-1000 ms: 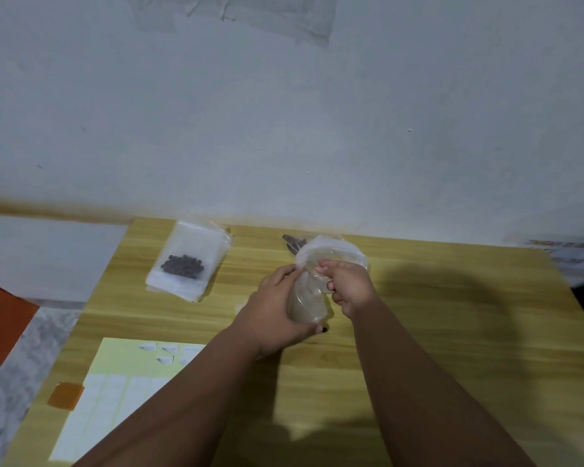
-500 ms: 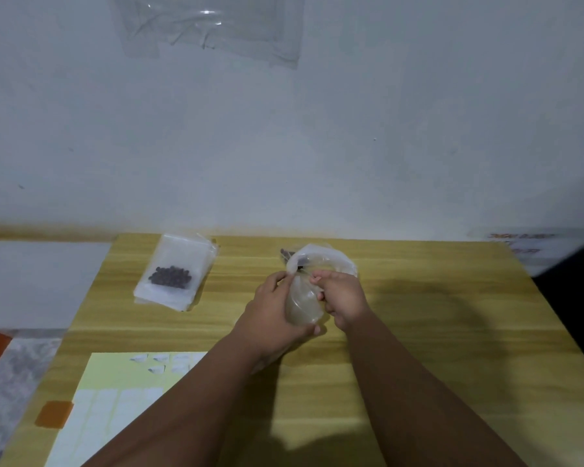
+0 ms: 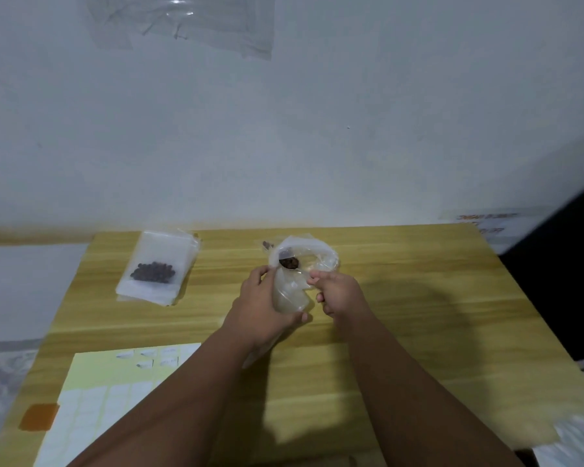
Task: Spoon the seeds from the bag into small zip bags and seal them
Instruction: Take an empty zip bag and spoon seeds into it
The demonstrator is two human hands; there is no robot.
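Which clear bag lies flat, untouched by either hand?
The small zip bag of dark seeds, far left; the left hand grips the larger bag.

Clear glossy plastic bag [image 3: 305, 264], grained matt wooden table [image 3: 402, 298] (smooth), pale paper label sheet [image 3: 91, 399].

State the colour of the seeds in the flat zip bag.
Dark brown, nearly black: the small round seeds in the clear plastic zip bag; head view.

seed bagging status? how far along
Done: one small clear zip bag of dark seeds lies on a stack of empty ones, far left on the wooden table; seal unreadable. In hand: left hand holds a crumpled clear plastic bag, right hand pinches a seed-loaded spoon. Left: fill, seal the rest.
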